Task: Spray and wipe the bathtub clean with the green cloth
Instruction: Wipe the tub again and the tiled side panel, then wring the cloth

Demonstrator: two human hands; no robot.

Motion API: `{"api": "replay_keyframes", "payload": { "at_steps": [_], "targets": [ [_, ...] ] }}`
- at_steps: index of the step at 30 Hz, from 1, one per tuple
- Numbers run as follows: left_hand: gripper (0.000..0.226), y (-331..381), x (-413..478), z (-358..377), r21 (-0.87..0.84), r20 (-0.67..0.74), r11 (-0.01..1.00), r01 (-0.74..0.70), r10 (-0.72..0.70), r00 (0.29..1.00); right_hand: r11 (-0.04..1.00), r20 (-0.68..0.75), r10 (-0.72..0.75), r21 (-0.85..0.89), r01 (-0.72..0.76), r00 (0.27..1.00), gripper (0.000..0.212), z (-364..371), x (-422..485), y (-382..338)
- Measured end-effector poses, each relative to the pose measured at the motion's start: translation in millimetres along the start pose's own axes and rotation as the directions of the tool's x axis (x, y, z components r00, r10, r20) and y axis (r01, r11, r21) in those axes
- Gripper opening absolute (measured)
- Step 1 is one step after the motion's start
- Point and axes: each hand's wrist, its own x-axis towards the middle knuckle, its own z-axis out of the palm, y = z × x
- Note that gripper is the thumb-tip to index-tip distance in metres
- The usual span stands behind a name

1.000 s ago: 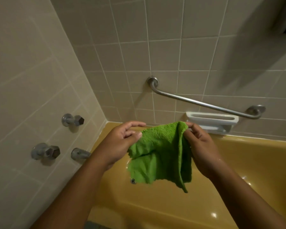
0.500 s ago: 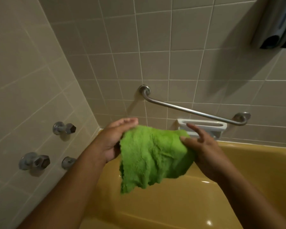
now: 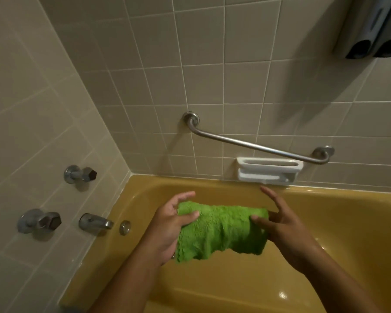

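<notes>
A fluffy green cloth (image 3: pixel 221 231) hangs folded between both hands above the yellow bathtub (image 3: pixel 339 224). My left hand (image 3: pixel 171 224) pinches the cloth's left end between thumb and fingers. My right hand (image 3: pixel 280 227) holds the right end with its thumb on the front and its other fingers spread behind. The cloth's lower edge dangles free over the tub's inside. No spray bottle is in view.
Two chrome taps (image 3: pixel 80 175) (image 3: pixel 40 221) and a spout (image 3: pixel 95 223) stick out of the left tiled wall, with an overflow cap (image 3: pixel 125 227) beside them. A slanted grab bar (image 3: pixel 255 144) and white soap dish (image 3: pixel 269 170) sit on the back wall. A dark dispenser (image 3: pixel 370 28) hangs at the top right.
The cloth has gone from a loose hanging sheet to a wider folded band stretched between the hands. The hands have moved apart and lower, and the view has shifted, showing more of the tub.
</notes>
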Motion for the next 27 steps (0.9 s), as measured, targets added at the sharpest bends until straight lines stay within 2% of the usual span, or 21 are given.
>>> {"api": "replay_keyframes", "payload": {
  "at_steps": [2, 4, 7, 9, 11, 13, 15, 16, 17, 19, 21, 23, 25, 27],
  "targets": [
    [0.045, -1, 2, -2, 0.128, -0.006, 0.992, -0.019, 0.02, 1.0, 0.958, -0.036, -0.085, -0.278, 0.072, 0.996, 0.066, -1, 0, 8],
    [0.04, -5, 2, -3, 0.264, 0.0, 0.963, -0.048, 0.049, 0.999, 0.881, -0.005, -0.14, -0.458, 0.123, 0.99, 0.065, 0, 2, 14],
    [0.053, -10, 6, -4, 0.525, 0.058, 0.846, -0.088, 0.067, 0.996, 0.642, 0.069, -0.235, -0.738, 0.208, 0.97, 0.069, 3, 11, 20],
    [0.047, -11, 4, 1, 0.749, 0.067, 0.645, -0.153, 0.155, 0.986, 0.475, 0.115, -0.3, -0.843, 0.252, 0.947, 0.052, 3, 16, 21],
    [0.025, -11, 2, 5, 0.856, 0.047, 0.478, -0.197, 0.307, 0.951, 0.349, 0.172, -0.339, -0.89, 0.294, 0.925, 0.035, 1, 18, 19],
    [0.016, -13, 0, 4, 0.884, 0.011, 0.433, -0.179, 0.362, 0.932, 0.253, 0.196, -0.358, -0.921, 0.296, 0.913, 0.027, -3, 20, 14],
    [0.024, -16, -2, -2, 0.898, -0.021, 0.418, -0.137, 0.352, 0.936, 0.181, 0.187, -0.371, -0.946, 0.269, 0.909, 0.029, -8, 22, 7],
    [0.028, -18, -4, -5, 0.896, -0.038, 0.426, -0.123, 0.351, 0.936, 0.198, 0.18, -0.385, -0.942, 0.271, 0.905, 0.03, -10, 22, 1],
    [0.03, -18, -7, -8, 0.89, -0.05, 0.439, -0.121, 0.358, 0.933, 0.265, 0.167, -0.39, -0.921, 0.284, 0.906, 0.029, -10, 22, -6],
    [0.032, -15, -13, -13, 0.881, -0.049, 0.455, -0.132, 0.365, 0.93, 0.451, 0.174, -0.364, -0.827, 0.336, 0.915, 0.032, -11, 21, -14],
    [0.034, -12, -20, -23, 0.85, -0.005, 0.498, -0.172, 0.334, 0.943, 0.629, 0.212, -0.334, -0.676, 0.385, 0.919, 0.032, -9, 21, -16],
    [0.039, -6, -28, -36, 0.768, 0.079, 0.603, -0.216, 0.245, 0.966, 0.78, 0.256, -0.32, -0.475, 0.407, 0.912, 0.017, -4, 20, -17],
    [0.047, 2, -35, -44, 0.656, 0.184, 0.713, -0.246, 0.164, 0.969, 0.846, 0.33, -0.322, -0.32, 0.426, 0.887, 0.011, 3, 16, -25],
    [0.053, 13, -37, -38, 0.517, 0.247, 0.812, -0.272, 0.163, 0.955, 0.851, 0.431, -0.308, -0.275, 0.448, 0.848, 0.011, 14, 10, -38]
  ]
}}
